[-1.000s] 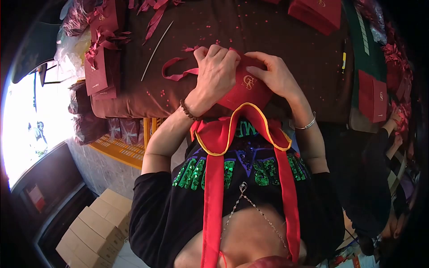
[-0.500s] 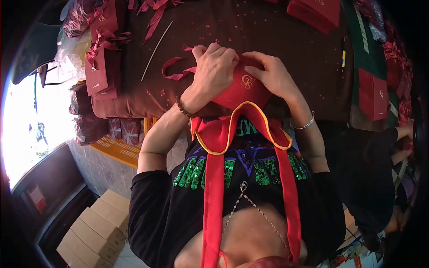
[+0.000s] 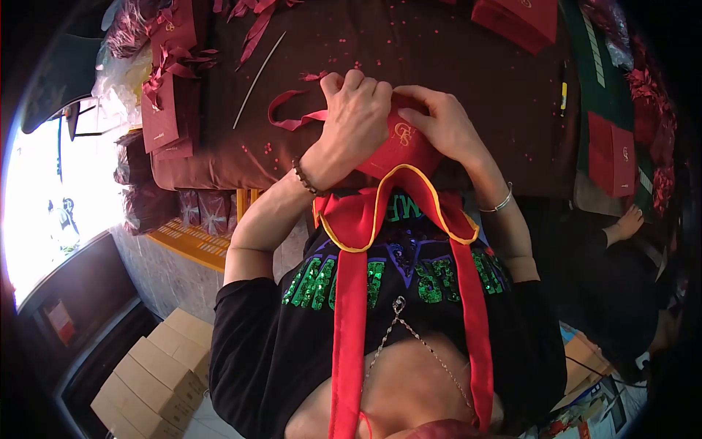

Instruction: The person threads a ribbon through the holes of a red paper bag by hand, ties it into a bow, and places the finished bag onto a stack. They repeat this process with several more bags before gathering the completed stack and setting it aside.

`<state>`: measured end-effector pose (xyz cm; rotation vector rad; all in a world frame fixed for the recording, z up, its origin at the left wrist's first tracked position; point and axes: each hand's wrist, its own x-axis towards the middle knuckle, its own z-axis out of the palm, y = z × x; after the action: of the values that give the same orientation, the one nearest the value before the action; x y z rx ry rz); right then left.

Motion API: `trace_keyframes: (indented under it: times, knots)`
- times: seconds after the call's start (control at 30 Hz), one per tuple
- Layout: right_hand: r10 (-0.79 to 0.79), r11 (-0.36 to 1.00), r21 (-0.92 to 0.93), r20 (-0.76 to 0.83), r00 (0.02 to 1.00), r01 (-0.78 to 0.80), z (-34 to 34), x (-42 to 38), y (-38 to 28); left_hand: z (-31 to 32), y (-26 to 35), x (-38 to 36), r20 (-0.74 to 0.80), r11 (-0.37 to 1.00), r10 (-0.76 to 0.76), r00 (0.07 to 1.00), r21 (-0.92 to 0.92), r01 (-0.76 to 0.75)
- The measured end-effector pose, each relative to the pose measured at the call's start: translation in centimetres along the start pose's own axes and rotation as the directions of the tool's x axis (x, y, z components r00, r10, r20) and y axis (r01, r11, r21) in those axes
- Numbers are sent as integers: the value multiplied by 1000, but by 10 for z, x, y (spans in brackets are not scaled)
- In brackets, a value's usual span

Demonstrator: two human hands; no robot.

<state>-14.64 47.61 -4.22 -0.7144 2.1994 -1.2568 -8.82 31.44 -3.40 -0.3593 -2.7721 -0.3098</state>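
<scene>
A: Red bag (image 3: 398, 152) loc.?
B: At brown-clothed table's (image 3: 475, 62) near edge.
A: Grip?
B: R hand (image 3: 447, 126) pinching bag, thumb on front. L hand (image 3: 357, 117) curled against it; fingertips hidden, hold can't tell.

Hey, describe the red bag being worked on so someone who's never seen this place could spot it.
Find the table with the dark brown cloth. At its near edge, between the left hand and the right hand, is the red bag with gold lettering. Unlike the other red bags around the table, this one has both hands on it.
</scene>
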Motion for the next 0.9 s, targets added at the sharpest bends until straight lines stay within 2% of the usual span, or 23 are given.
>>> trace_keyframes:
  times: [0.13,0.17,0.23,0.3,0.4,0.43,0.5,0.53,0.6,0.63,0.7,0.77,0.83,0.87,0.9]
  knots:
    - [-3,999,-45,-48,999,1,3,-2,-7,6,4,0,-24,1000,9,1000,14,-9]
    - [-6,999,-45,-52,999,4,4,-2,-5,9,3,-3,-58,999,-2,998,-38,-1]
    - [-31,997,74,-87,996,38,6,-2,1,11,1,-4,-87,996,-17,996,-91,9]
    - [-14,997,73,-87,996,20,8,-3,-2,10,1,-3,-47,954,-102,994,-289,84]
    - [4,999,46,-71,997,-1,5,-5,-9,-7,-12,2,34,956,-125,992,-263,129]
    - [6,1000,29,-53,999,-5,6,-6,-11,-9,-23,6,-8,979,-87,996,-184,84]
    - [-21,1000,21,-31,999,22,7,-7,-16,-12,-39,13,107,950,-38,994,-305,69]
    - [-42,999,11,-15,999,42,8,-7,-18,-14,-44,16,105,951,-44,993,-301,74]
    - [-61,998,-8,-15,998,61,15,-9,-16,-20,-52,22,418,931,76,905,-355,86]
    - [-74,997,-25,-23,997,73,17,-9,-15,-23,-56,27,416,932,75,906,-353,85]
    - [-53,999,-3,-7,999,53,16,-10,-16,-31,-60,35,529,831,228,817,-543,120]
    - [-12,999,-53,-10,1000,11,15,-10,-21,-36,-61,41,563,842,253,787,-529,108]
    - [-15,999,-47,-7,1000,14,17,-10,-19,-31,-65,45,694,828,284,661,-525,196]
    - [-18,999,-40,-4,1000,18,18,-11,-17,-25,-70,47,693,829,283,663,-525,194]
    - [-19,999,-42,-3,1000,19,18,-11,-18,-20,-74,49,720,766,316,617,-578,282]
